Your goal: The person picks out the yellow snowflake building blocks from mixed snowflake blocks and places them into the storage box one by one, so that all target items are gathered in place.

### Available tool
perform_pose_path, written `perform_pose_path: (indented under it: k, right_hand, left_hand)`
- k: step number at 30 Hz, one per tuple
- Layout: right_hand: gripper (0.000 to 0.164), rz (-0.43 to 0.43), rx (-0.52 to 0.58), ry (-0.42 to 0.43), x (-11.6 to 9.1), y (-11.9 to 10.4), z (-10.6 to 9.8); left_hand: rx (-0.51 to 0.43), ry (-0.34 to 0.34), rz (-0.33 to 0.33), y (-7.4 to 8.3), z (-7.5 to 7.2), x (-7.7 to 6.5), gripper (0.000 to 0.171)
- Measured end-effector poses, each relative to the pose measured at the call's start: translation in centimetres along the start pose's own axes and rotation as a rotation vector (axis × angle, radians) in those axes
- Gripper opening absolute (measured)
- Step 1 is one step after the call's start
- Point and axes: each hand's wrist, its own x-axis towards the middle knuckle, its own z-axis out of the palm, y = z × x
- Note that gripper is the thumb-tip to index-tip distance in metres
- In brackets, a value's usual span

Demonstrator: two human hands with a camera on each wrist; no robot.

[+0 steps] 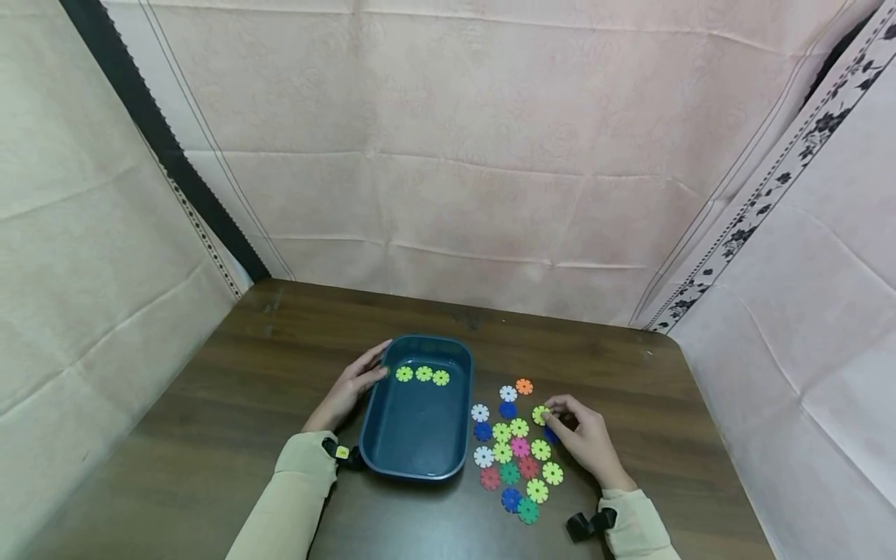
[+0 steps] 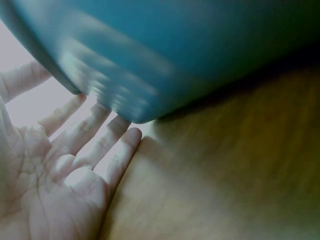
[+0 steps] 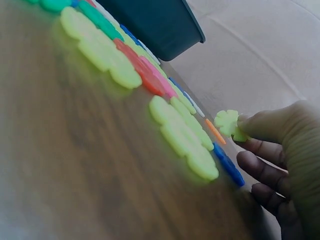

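My right hand (image 1: 584, 439) pinches a yellow-green flower-shaped disc (image 3: 229, 123) between thumb and forefinger, lifted off the table. Below and left of that hand lie several flower discs: yellow-green (image 1: 541, 449), pink (image 1: 519, 447), red (image 1: 528, 467), green (image 1: 528, 511), blue (image 1: 511, 499), white (image 1: 483, 456) and orange (image 1: 523, 386). A blue disc (image 3: 228, 165) is partly hidden under the hand in the head view. With fingers nearly straight, my left hand (image 1: 348, 393) touches the left side of a dark blue tray (image 1: 416, 432). Inside the tray, three yellow-green discs (image 1: 424, 374) form a row near its far end.
The brown wooden table (image 1: 231, 435) carries the tray and the loose discs. Pale cloth (image 1: 476, 140) hangs behind it and along both sides. A black strap with a small box (image 1: 590, 525) sits at the right wrist, and another band (image 1: 343, 453) at the left.
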Motion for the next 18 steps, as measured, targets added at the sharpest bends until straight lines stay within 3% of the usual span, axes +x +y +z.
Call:
perform_pose_path:
  k: [9,18]
  right_hand:
    - [0.011,0.025,0.133,0.010,1.4,-2.6,-0.1]
    - [0.013,-0.018,0.233,-0.083,6.8,-9.5,3.9]
  left_hand:
    - [-0.012,-0.004,-0.009,0.2,0.3,0.0,0.053]
    - [-0.006,0.006,-0.021,0.2,0.0,-0.2,0.052]
